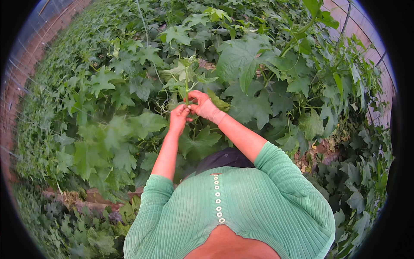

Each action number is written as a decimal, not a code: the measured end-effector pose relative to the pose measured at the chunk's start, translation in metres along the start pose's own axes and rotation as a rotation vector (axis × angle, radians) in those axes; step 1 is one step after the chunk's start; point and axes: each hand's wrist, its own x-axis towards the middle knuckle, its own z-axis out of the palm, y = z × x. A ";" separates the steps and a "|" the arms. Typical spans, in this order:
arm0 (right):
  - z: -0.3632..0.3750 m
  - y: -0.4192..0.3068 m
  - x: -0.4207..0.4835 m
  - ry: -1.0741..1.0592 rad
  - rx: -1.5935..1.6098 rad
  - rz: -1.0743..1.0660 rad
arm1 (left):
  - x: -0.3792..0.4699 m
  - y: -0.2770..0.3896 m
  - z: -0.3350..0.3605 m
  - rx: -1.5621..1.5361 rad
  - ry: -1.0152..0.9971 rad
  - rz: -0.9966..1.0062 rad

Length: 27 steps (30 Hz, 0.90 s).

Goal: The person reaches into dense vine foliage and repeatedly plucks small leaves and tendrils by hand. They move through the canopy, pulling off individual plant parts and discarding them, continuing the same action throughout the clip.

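Observation:
Both hands meet in front of my chest on one upright green vine stem (187,81), whose tip carries young leaves and curled tendrils. My left hand (179,118) pinches the stem low, thumb against fingers. My right hand (203,105) comes in from the right, its fingers bent around the stem just above the left thumb. What lies between the fingertips is too small to make out. Pale curly tendrils (165,105) hang just left of the hands. Below them spreads a broad lobed leaf (200,140).
Dense climbing vines with lobed leaves surround me. A thin string (144,24) runs down through the foliage. At the right, a thick leafy shoot (302,30) rises close to view. Dried leaves (318,153) lie on the ground at right. Greenhouse sheeting (372,35) stands beyond.

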 end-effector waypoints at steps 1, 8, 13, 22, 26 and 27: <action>0.000 0.002 -0.001 -0.020 0.082 0.136 | 0.000 0.000 0.000 -0.004 0.008 0.000; 0.008 0.002 -0.006 0.108 0.052 0.080 | -0.004 -0.003 -0.003 -0.046 0.035 0.049; 0.014 -0.003 -0.008 0.164 0.037 0.194 | -0.003 -0.003 -0.007 -0.018 0.048 0.088; -0.015 -0.021 0.010 0.261 -0.732 -0.198 | -0.001 -0.014 -0.015 0.071 0.127 0.082; -0.009 -0.031 0.016 0.265 -0.325 -0.105 | -0.001 -0.029 -0.012 0.063 0.252 0.091; -0.005 -0.033 0.015 0.182 -0.059 0.109 | 0.000 -0.032 -0.010 0.038 0.261 0.095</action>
